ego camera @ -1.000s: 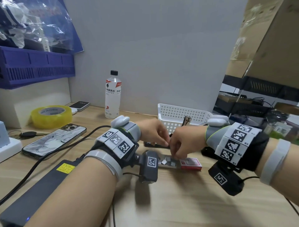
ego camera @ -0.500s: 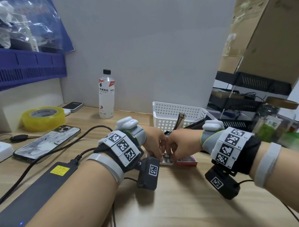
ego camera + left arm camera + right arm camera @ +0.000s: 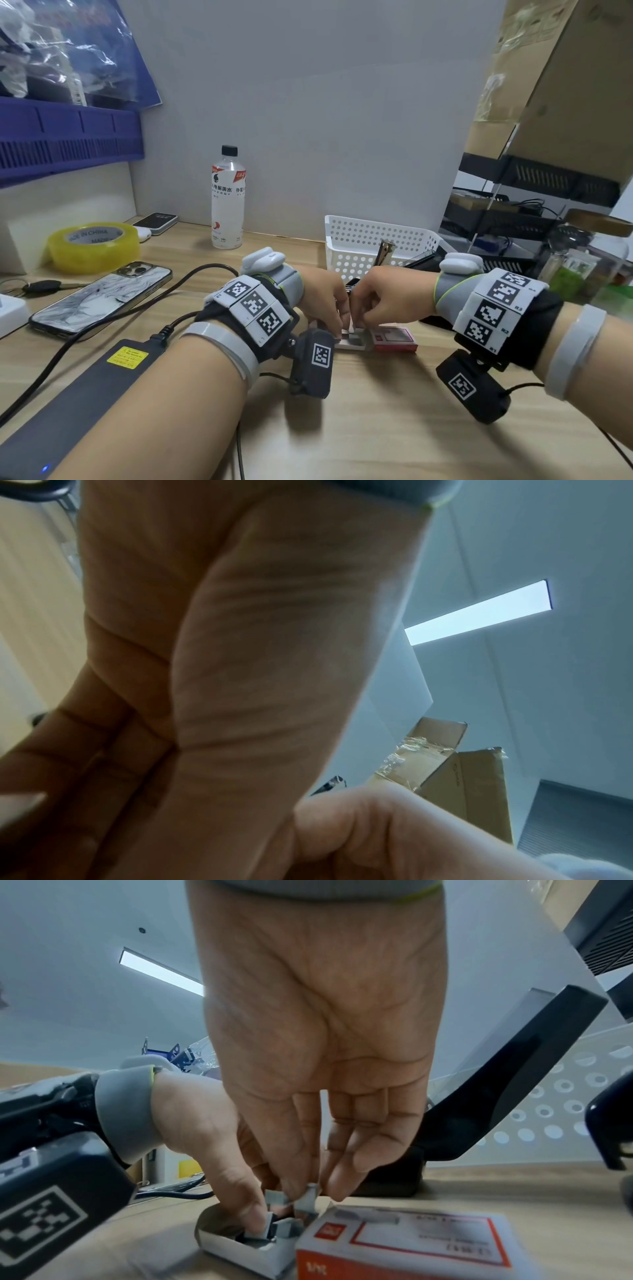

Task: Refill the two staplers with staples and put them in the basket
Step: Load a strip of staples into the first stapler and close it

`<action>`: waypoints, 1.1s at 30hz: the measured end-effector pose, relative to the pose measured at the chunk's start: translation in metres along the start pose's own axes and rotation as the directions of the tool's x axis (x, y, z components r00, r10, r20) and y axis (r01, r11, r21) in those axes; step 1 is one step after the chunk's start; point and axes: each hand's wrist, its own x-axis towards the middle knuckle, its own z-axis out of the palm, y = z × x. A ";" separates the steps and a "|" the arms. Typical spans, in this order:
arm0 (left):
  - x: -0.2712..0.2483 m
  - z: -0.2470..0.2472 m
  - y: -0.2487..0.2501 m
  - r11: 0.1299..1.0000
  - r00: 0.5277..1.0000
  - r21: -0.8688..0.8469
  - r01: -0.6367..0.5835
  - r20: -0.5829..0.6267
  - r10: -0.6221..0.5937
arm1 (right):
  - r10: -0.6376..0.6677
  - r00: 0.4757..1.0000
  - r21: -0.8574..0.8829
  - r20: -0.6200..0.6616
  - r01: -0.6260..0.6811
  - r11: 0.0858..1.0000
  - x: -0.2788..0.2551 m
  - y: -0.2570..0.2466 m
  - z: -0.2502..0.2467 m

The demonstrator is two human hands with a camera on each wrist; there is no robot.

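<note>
Bright ceiling strip light (image 3: 479,612); left wrist view blurred; edges warped

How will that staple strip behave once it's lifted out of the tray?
Likely stiff but brittle: the staple strip looks like thin glued metal. Probably light and slick, since the right hand only pinches it by the fingertips.

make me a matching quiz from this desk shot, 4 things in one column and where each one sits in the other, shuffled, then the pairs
1. tape roll
2. water bottle
3. white basket
4. staple box

a. under both hands' fingertips, tray slid open
b. far left of the desk, lying flat
c. behind the hands, perforated walls
d. upright against the back wall

Pairs: 1-b, 2-d, 3-c, 4-a
</note>
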 end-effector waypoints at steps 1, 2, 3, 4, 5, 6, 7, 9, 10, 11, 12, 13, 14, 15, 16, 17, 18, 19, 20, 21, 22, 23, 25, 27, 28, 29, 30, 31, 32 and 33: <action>-0.001 0.000 -0.001 1.000 1.000 -0.016 -0.005 -0.006 0.005 | -0.006 1.000 0.036 -0.002 0.006 0.999 0.000 0.001 -0.001; -0.001 -0.001 -0.002 0.999 1.000 -0.041 -0.011 -0.009 0.011 | -0.013 1.000 0.076 -0.001 0.013 0.997 -0.001 0.001 -0.002; -0.001 -0.002 -0.004 0.997 1.000 -0.082 -0.015 -0.002 0.015 | -0.021 1.000 0.113 0.002 0.020 0.993 -0.001 0.002 -0.002; -0.002 -0.002 -0.006 0.989 1.000 -0.147 -0.021 0.004 0.022 | -0.025 1.000 0.145 0.003 0.024 0.989 -0.002 0.002 -0.004; -0.003 -0.003 -0.009 0.972 0.999 -0.232 -0.029 0.006 0.032 | -0.031 1.000 0.175 -0.003 0.031 0.984 -0.002 0.002 -0.005; -0.004 -0.004 -0.013 0.946 0.999 -0.320 -0.046 0.002 0.049 | -0.028 0.999 0.206 -0.016 0.031 0.978 -0.002 0.003 -0.007; -0.005 -0.005 -0.018 0.917 0.998 -0.393 -0.063 -0.015 0.062 | -0.024 0.999 0.232 -0.038 0.032 0.972 -0.002 0.004 -0.008; -0.007 -0.005 -0.025 0.834 0.996 -0.544 -0.088 -0.050 0.073 | -0.019 0.996 0.261 -0.088 0.042 0.964 -0.001 0.006 -0.012; -0.007 -0.004 -0.028 0.764 0.995 -0.638 -0.096 -0.065 0.071 | -0.020 0.994 0.285 -0.105 0.050 0.957 0.000 0.006 -0.014; -0.006 -0.003 -0.030 0.678 0.996 -0.730 -0.091 -0.067 0.062 | -0.017 0.993 0.328 -0.117 0.055 0.943 0.000 0.006 -0.016; -0.006 -0.003 -0.031 0.581 0.996 -0.809 -0.084 -0.059 0.062 | -0.006 0.991 0.372 -0.131 0.055 0.927 0.001 0.005 -0.018; -0.005 -0.001 -0.032 0.497 0.997 -0.865 -0.072 -0.041 0.072 | 0.006 0.989 0.399 -0.150 0.055 0.915 0.001 0.004 -0.020; -0.004 -0.001 -0.033 0.436 0.996 -0.898 -0.059 -0.023 0.087 | 0.019 0.983 0.397 -0.182 0.056 0.916 0.002 0.004 -0.021; -0.003 0.000 -0.034 0.398 0.994 -0.916 -0.048 -0.006 0.105 | 0.025 0.977 0.367 -0.214 0.056 0.929 0.003 0.003 -0.022; -0.001 0.001 -0.035 0.373 0.992 -0.927 -0.037 0.010 0.122 | 0.027 0.971 0.320 -0.236 0.051 0.946 0.004 0.003 -0.022; 0.000 0.001 -0.037 0.354 0.991 -0.935 -0.025 0.023 0.131 | 0.026 0.969 0.277 -0.245 0.045 0.960 0.005 0.002 -0.023; 0.000 0.001 -0.038 0.328 0.991 -0.944 -0.021 0.024 0.133 | 0.025 0.970 0.262 -0.243 0.041 0.964 0.005 0.000 -0.023; 0.000 0.001 -0.037 0.306 0.991 -0.952 -0.024 0.018 0.134 | 0.028 0.971 0.279 -0.236 0.040 0.959 0.007 0.000 -0.024; 0.000 0.001 -0.038 0.293 0.991 -0.956 -0.023 0.016 0.131 | 0.036 0.971 0.303 -0.235 0.038 0.952 0.007 0.000 -0.025; -0.001 0.001 -0.039 0.293 0.992 -0.956 -0.022 0.016 0.127 | 0.042 0.970 0.306 -0.240 0.034 0.952 0.008 0.000 -0.026; -0.002 0.000 -0.040 0.301 0.991 -0.953 -0.022 0.018 0.130 | 0.043 0.966 0.282 -0.253 0.031 0.959 0.008 0.000 -0.028; -0.002 0.000 -0.040 0.318 0.991 -0.948 -0.015 0.029 0.133 | 0.044 0.963 0.248 -0.265 0.024 0.968 0.009 0.001 -0.030; -0.005 0.000 -0.039 0.405 0.988 -0.914 0.024 0.084 0.130 | 0.060 0.958 0.181 -0.281 -0.008 0.983 0.011 0.002 -0.032; -0.007 0.000 -0.036 0.568 0.983 -0.822 0.044 0.136 0.120 | 0.082 0.951 0.128 -0.299 -0.045 0.991 0.014 0.004 -0.032; -0.008 0.000 -0.034 0.643 0.981 -0.765 0.045 0.154 0.115 | 0.087 0.951 0.110 -0.297 -0.056 0.992 0.016 0.004 -0.031; -0.008 0.000 -0.033 0.699 0.979 -0.714 0.043 0.168 0.112 | 0.088 0.954 0.094 -0.286 -0.063 0.994 0.018 0.005 -0.030; -0.008 0.000 -0.032 0.735 0.979 -0.677 0.040 0.174 0.106 | 0.085 0.959 0.084 -0.271 -0.065 0.994 0.019 0.005 -0.029; -0.008 0.000 -0.033 0.752 0.980 -0.659 0.033 0.169 0.105 | 0.085 0.963 0.081 -0.255 -0.066 0.995 0.021 0.005 -0.029; -0.008 0.000 -0.033 0.745 0.981 -0.667 0.027 0.160 0.108 | 0.088 0.965 0.085 -0.247 -0.069 0.994 0.022 0.004 -0.028; -0.008 0.000 -0.034 0.717 0.984 -0.697 0.022 0.143 0.109 | 0.097 0.964 0.101 -0.246 -0.074 0.992 0.023 0.004 -0.028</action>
